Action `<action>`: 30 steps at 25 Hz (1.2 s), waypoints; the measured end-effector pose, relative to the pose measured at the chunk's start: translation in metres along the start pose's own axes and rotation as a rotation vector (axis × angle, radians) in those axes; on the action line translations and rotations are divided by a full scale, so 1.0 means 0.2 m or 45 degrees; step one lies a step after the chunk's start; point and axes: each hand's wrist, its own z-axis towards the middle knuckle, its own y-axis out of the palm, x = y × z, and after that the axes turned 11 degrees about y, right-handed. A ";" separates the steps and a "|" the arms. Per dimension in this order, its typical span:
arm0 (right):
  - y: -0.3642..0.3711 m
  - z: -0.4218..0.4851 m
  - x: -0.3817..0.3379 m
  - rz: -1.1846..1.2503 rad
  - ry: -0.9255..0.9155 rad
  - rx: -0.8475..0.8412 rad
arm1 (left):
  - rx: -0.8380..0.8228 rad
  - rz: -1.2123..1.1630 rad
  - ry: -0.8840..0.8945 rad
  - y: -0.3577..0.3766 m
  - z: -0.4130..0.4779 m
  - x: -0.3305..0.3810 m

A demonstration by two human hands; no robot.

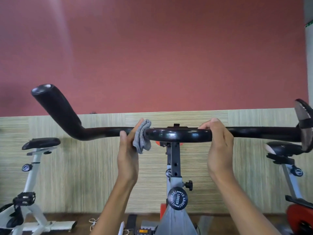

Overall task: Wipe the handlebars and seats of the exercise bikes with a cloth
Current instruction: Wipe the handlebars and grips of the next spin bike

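A black handlebar (177, 134) runs across the middle of the view, its padded left end (55, 107) angled up and its right end (304, 122) at the frame edge. My left hand (128, 155) holds a grey cloth (141, 136) wrapped against the bar, left of the centre loop. My right hand (218, 145) grips the bar at the right end of that loop, fingers curled over the top. The bike's grey stem (174, 167) and a round black adjustment knob (177, 198) stand below, between my forearms.
A white exercise bike with a black seat (41, 143) stands at the left. Another bike with a black seat (284, 147) and red flywheel cover (299, 217) stands at the right. A red and beige wall (152, 56) is close behind. Cables lie on the floor.
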 end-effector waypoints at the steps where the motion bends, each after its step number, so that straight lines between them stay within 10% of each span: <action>1: 0.01 0.00 0.01 0.018 -0.011 0.010 | 0.082 0.006 0.022 0.00 0.03 -0.01; 10: 0.02 0.01 0.01 0.083 0.002 0.037 | 0.228 0.068 0.213 0.18 0.10 -0.04; 15: -0.01 -0.02 -0.02 -0.007 0.100 -0.010 | 0.021 0.873 0.828 0.31 -0.04 0.15; 19: -0.03 -0.01 -0.06 -0.091 0.160 -0.104 | 0.166 0.960 0.680 0.30 -0.05 0.14; 24: -0.06 -0.01 -0.07 -0.051 0.185 -0.151 | -0.023 1.672 1.051 0.63 -0.10 0.21; 30: -0.14 0.00 -0.13 -0.148 0.250 -0.369 | -0.032 1.681 0.866 0.51 -0.14 0.23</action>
